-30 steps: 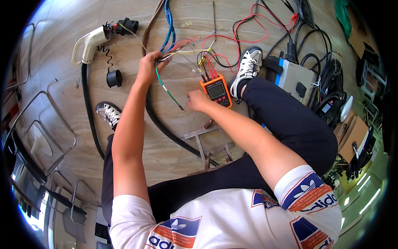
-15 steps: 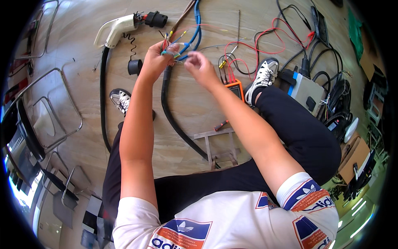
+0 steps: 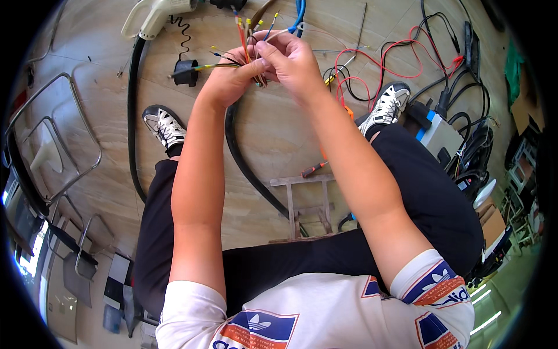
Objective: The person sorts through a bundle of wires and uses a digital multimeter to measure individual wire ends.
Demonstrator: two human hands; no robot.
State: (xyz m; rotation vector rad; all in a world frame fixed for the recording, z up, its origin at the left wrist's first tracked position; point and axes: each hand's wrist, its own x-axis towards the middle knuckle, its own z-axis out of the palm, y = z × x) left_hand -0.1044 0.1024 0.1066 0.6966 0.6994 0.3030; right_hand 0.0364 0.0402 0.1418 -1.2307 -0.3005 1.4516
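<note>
The left hand (image 3: 229, 81) is gripping a fan of coloured wires (image 3: 244, 45) between eleven and twelve o'clock. The right hand (image 3: 293, 64), standing apart half a second ago, is now meeting it, thumb and fingers closing on the bunch; which strand it is pinching, I cannot tell. Its forearm is now hiding most of the orange meter (image 3: 349, 112) toward one o'clock.

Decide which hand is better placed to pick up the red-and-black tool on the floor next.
Probably the right hand: the tool lies beside the right forearm, farther from the left hand. Both are at the wires, so the right would have to leave them.
</note>
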